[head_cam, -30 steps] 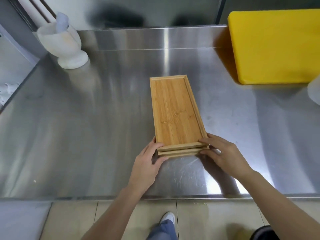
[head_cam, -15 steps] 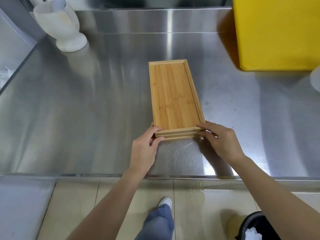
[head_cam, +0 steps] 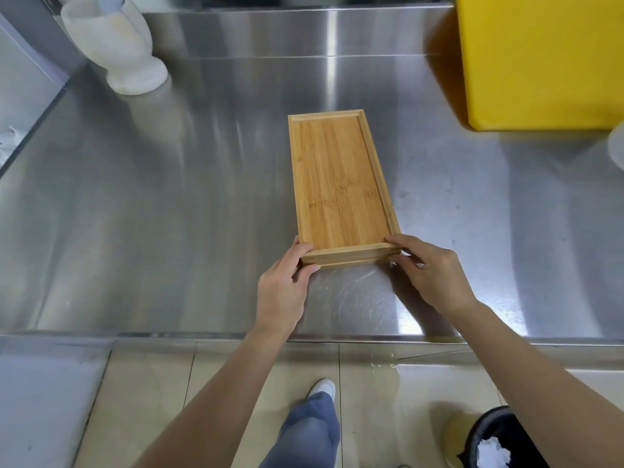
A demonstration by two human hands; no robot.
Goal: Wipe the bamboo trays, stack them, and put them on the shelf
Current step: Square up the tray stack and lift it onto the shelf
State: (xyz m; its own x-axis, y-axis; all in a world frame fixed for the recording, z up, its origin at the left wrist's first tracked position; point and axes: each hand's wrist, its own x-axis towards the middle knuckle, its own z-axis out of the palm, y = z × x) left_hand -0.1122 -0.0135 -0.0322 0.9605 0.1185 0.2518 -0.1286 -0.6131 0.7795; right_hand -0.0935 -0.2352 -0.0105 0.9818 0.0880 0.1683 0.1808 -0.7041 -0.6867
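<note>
A stack of rectangular bamboo trays [head_cam: 337, 184] lies lengthwise on the steel counter [head_cam: 169, 214], its short near end facing me. Only the top tray's inside shows; the edges of those beneath show at the near end. My left hand [head_cam: 283, 285] grips the near left corner, thumb on the rim and fingers at the side. At the near right corner, my right hand [head_cam: 429, 271] pinches the stack with thumb on top. The trays appear squared up with each other.
A white stone mortar with a pestle [head_cam: 114, 45] stands at the back left. A thick yellow board [head_cam: 543, 59] lies at the back right. A white object [head_cam: 618, 146] peeks in at the right edge. A black bin [head_cam: 499, 440] with crumpled paper sits on the tiled floor.
The offset between the stacked trays at the near end has closed; they now sit flush. Both hands stay on the near corners. The view has tilted down, showing more floor.
</note>
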